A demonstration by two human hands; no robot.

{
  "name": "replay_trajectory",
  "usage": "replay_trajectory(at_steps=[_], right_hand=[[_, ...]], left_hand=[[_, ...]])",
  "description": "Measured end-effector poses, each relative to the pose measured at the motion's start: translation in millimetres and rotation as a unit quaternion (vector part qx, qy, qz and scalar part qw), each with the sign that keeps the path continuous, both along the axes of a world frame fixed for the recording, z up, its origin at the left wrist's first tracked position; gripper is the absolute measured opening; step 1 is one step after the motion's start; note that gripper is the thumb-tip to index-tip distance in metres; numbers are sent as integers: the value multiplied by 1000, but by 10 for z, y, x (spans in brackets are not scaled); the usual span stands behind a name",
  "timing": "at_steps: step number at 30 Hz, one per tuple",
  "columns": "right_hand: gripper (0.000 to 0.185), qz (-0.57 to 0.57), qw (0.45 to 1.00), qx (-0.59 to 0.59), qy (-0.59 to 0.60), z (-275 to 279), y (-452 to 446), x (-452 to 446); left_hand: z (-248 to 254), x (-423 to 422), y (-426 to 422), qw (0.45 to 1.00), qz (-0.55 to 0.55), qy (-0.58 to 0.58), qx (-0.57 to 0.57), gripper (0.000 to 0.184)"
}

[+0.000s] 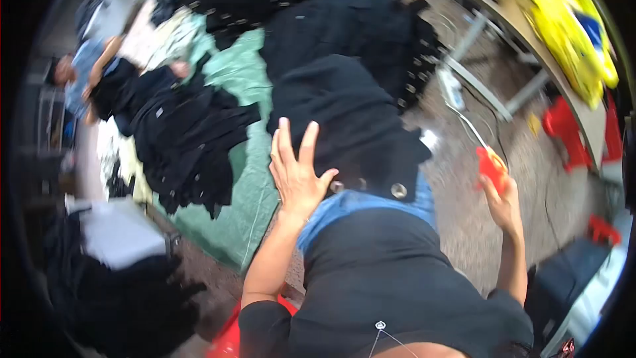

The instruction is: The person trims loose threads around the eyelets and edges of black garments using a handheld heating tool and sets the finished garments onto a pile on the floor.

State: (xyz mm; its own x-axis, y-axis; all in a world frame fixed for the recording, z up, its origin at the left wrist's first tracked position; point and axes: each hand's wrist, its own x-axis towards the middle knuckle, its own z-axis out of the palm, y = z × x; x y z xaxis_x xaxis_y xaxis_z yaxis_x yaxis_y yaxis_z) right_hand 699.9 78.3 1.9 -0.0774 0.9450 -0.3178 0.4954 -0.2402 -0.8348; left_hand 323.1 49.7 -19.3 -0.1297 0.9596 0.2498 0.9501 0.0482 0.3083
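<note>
Black cloth (344,119) with round metal eyelets or snaps along its lower edge lies across my lap, over blue jeans. My left hand (297,176) rests on the left side of this cloth, fingers spread and palm down. Off to the right of my lap, my right hand (503,202) is closed around a small red-and-orange tool (491,167), whose exact kind is unclear. A white cord appears to run toward the tool, but whether it joins it cannot be made out.
Piles of black garments (192,126) lie on green sheeting (252,225). A person (86,76) handles black cloth at the left. At right are a table (563,53) with yellow bags (576,40), a power strip (452,88) and a red stool (566,132).
</note>
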Motion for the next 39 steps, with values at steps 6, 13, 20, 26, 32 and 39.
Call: replay_trajectory(at_steps=[6,13,20,26,32,39], right_hand=[[43,83,996,14,-5,-208,308,-435],[24,82,994,73,21,-174,737,-706],[27,98,987,125,-10,-242,1160,-874],[42,111,988,97,45,-363,1352,-1331],[30,114,955,216,-165,-904,1690,-1525],[34,112,959,72,-250,-2026,2283,-1943]], left_hand=[[-324,-579,13,978,26,-194,-76,29],[472,-1765,306,984,10,-148,102,26],[2798,-4175,185,854,319,250,326,18],[3122,-5374,-57,779,360,407,314,24],[984,-4566,345,958,215,161,96,35],[-1809,-2535,957,962,40,-43,-268,31]])
